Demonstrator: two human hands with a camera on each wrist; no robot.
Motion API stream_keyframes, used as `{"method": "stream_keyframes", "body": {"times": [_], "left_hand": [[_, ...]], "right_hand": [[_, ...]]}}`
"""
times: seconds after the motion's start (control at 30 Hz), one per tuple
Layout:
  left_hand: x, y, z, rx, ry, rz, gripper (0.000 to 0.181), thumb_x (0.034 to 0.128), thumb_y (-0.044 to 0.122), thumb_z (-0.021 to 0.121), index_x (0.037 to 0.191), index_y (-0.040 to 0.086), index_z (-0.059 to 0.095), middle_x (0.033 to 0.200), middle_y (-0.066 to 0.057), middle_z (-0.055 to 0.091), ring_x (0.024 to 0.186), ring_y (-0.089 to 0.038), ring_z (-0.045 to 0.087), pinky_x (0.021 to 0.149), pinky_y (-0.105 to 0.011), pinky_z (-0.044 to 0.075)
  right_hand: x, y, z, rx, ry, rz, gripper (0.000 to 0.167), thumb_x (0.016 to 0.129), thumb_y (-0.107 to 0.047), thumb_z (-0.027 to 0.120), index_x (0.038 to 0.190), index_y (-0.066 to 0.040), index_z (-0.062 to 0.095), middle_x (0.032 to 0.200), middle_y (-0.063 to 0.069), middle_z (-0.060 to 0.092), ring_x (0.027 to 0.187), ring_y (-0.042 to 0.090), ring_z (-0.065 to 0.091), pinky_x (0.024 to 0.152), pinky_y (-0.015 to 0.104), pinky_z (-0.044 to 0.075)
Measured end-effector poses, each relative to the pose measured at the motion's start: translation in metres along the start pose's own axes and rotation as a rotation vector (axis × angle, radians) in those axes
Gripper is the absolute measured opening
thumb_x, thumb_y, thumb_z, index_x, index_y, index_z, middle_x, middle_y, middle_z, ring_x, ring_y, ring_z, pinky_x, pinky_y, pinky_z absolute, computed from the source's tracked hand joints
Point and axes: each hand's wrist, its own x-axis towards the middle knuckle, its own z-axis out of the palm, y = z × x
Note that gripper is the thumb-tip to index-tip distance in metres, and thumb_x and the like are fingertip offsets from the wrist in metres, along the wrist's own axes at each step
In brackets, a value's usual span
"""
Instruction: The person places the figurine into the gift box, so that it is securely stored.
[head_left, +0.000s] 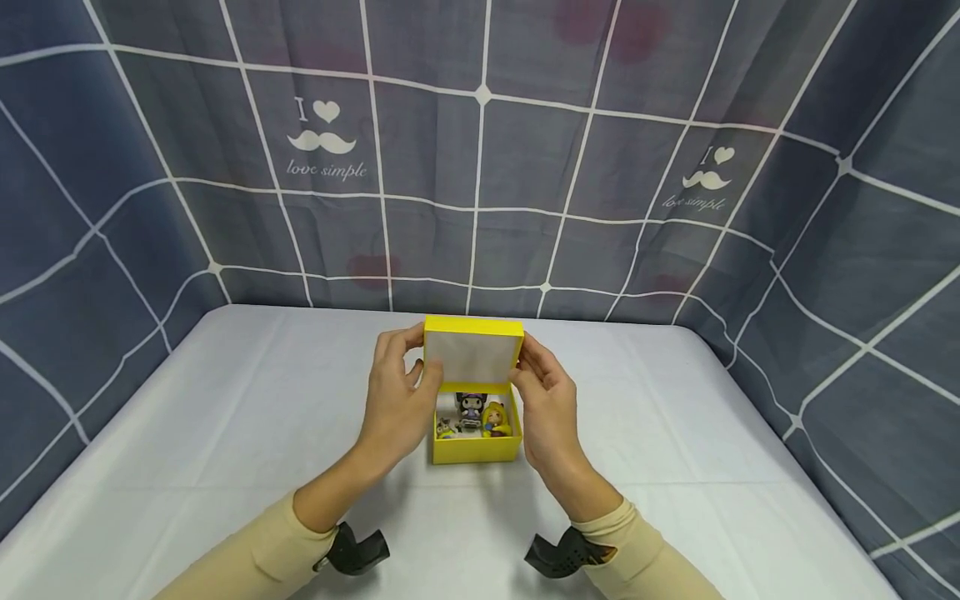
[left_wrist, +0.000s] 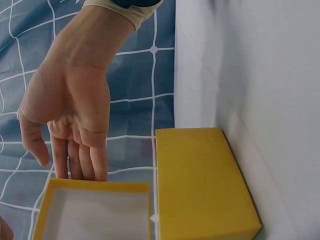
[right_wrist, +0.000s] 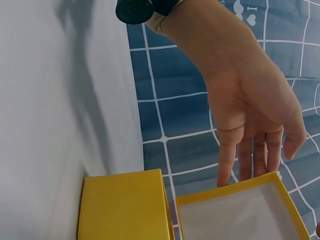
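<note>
Both hands hold a yellow box lid (head_left: 474, 357), raised on edge with its white inside facing me. At the lid's left side is my left hand (head_left: 397, 400), thumb in front and fingers at the outer side. My right hand (head_left: 553, 408) grips the opposite side likewise. Below the lid stands the yellow box (head_left: 476, 452) on the table. Inside it are a figurine with a dark hood (head_left: 471, 408), a yellow-hooded figurine (head_left: 496, 418) and a smaller figure (head_left: 446, 428), partly hidden by the box wall. Both wrist views show fingers reaching the rim of the lid (left_wrist: 100, 186).
A white cloth covers the table (head_left: 285, 417). Behind it and along the sides hangs a dark blue-grey curtain (head_left: 427, 150) with white grid lines. Black wrist-worn devices (head_left: 566, 554) sit at both sleeve cuffs.
</note>
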Motion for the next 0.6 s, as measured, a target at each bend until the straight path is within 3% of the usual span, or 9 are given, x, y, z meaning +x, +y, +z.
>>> {"method": "stream_keyframes", "body": {"times": [0.1, 0.2, 0.4, 0.6], "left_hand": [[0.003, -0.017, 0.000, 0.005, 0.018, 0.014, 0.030, 0.0972, 0.007, 0.055, 0.126, -0.002, 0.053, 0.124, -0.012, 0.045, 0.120, -0.023, 0.047, 0.098, -0.036, 0.047], [0.003, -0.018, -0.001, 0.031, 0.039, 0.007, 0.023, 0.0985, 0.013, 0.056, 0.117, -0.001, 0.056, 0.117, -0.009, 0.049, 0.112, -0.021, 0.053, 0.092, -0.033, 0.051], [-0.001, -0.020, -0.002, 0.051, 0.099, -0.030, 0.021, 0.0969, 0.023, 0.063, 0.099, 0.002, 0.059, 0.105, -0.005, 0.056, 0.102, -0.015, 0.054, 0.083, -0.037, 0.053], [-0.007, -0.028, -0.002, 0.009, 0.121, -0.006, 0.017, 0.0916, 0.016, 0.070, 0.091, 0.003, 0.060, 0.097, -0.006, 0.058, 0.096, -0.014, 0.057, 0.080, -0.031, 0.056]], "right_hand": [[0.000, 0.001, -0.001, 0.028, 0.027, -0.007, 0.042, 0.094, 0.007, 0.047, 0.137, 0.004, 0.048, 0.137, 0.015, 0.051, 0.129, 0.028, 0.047, 0.110, 0.042, 0.034], [-0.001, 0.003, -0.003, 0.044, 0.055, -0.005, 0.036, 0.095, 0.005, 0.049, 0.132, 0.006, 0.051, 0.131, 0.019, 0.053, 0.125, 0.032, 0.049, 0.109, 0.044, 0.035], [-0.005, 0.007, -0.006, 0.077, 0.119, -0.010, 0.023, 0.096, -0.002, 0.058, 0.116, 0.008, 0.056, 0.125, 0.020, 0.058, 0.111, 0.023, 0.058, 0.104, 0.040, 0.041], [-0.008, 0.014, -0.010, 0.155, 0.144, -0.017, 0.009, 0.093, -0.002, 0.064, 0.099, 0.003, 0.060, 0.132, 0.021, 0.057, 0.124, 0.023, 0.054, 0.099, 0.033, 0.045]]}}
